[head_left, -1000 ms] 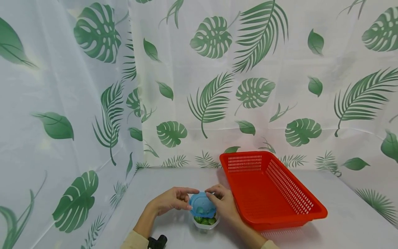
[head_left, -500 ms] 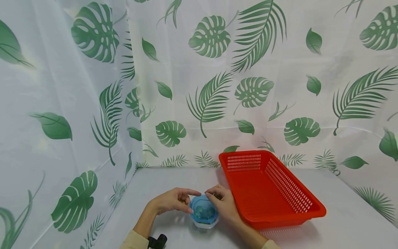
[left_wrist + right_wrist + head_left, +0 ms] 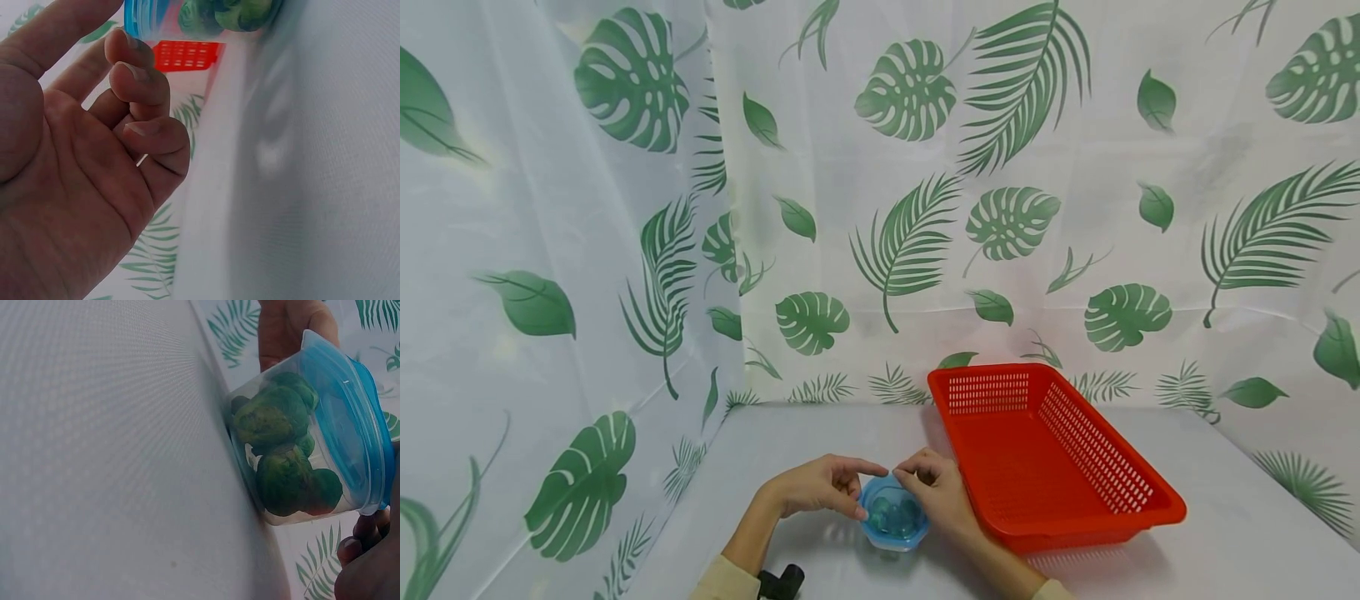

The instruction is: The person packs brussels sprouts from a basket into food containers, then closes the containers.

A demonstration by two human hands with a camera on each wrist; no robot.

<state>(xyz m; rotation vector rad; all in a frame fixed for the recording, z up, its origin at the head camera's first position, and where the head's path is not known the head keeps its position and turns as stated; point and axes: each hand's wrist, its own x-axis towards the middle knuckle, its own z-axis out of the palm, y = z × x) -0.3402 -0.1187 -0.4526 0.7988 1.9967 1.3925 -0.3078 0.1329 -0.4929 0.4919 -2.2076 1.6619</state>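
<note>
A small clear plastic container [image 3: 347, 503] stands on the table, with several Brussels sprouts [image 3: 282, 478] showing through its wall. Its translucent blue lid [image 3: 895, 515] lies over the rim; whether every side sits flush cannot be told. My left hand [image 3: 822, 487] is at the lid's left side, thumb on the near-left edge and index finger reaching along the far edge. In the left wrist view its other fingers [image 3: 156, 134] curl, touching nothing. My right hand [image 3: 943, 493] pinches the lid's far right edge between thumb and index finger. Both hands partly cover that far edge.
Just right of the right hand stands a large red plastic basket [image 3: 1045, 527] with perforated sides. A black object [image 3: 782, 582] is at the left wrist. White cloth with green leaves [image 3: 887, 350] hangs behind and to the left of the white tabletop [image 3: 805, 429].
The lid was tilted up with the sprouts showing below it; its near edge has come down over the container. Both hands have stayed at its edges, shifting slightly towards me.
</note>
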